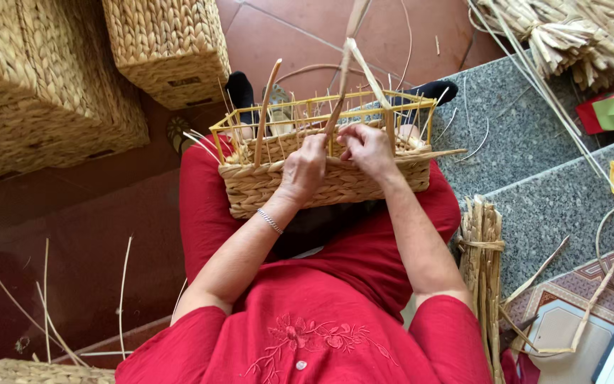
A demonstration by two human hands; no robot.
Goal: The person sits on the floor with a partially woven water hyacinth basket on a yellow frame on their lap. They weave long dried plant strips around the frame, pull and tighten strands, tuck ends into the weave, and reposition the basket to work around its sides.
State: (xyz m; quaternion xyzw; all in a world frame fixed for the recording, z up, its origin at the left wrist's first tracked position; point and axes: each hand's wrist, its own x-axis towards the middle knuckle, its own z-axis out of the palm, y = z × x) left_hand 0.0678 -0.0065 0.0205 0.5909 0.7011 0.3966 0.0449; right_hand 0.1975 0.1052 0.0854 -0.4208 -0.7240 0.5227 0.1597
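Half-woven basket on the lap, long side facing the body, resting across both thighs of the red clothing; woven band done around the lower part, yellow wire frame and thin upright stakes bare above it.

Left hand on the near wall, fingers curled shut around a flat reed strand rising up past the frame's top rail; right hand just beside it, fingers bent in and pinching at the weave's top edge, exactly what is pinched hidden by the knuckles.

Handling, as a judgement: light, probably easy to tip off the knees; woven wall firm but springy, good for a palm press; wire frame stiff, best grab point at the corners or top rail; bare stakes thin and likely to kink or snap if squeezed sideways; reed strand pliable along its length, likely to crease if bent sharply, dry surface so little slip.

Edges and room: grey stone step close on the right, tied reed bundle leaning at its edge, touching or nearly touching the right thigh; large finished baskets well apart at upper left; tiled floor on the left with stray reeds lying loose; more open swing room left than right; free strand end sweeps overhead, near another bundle at upper right.
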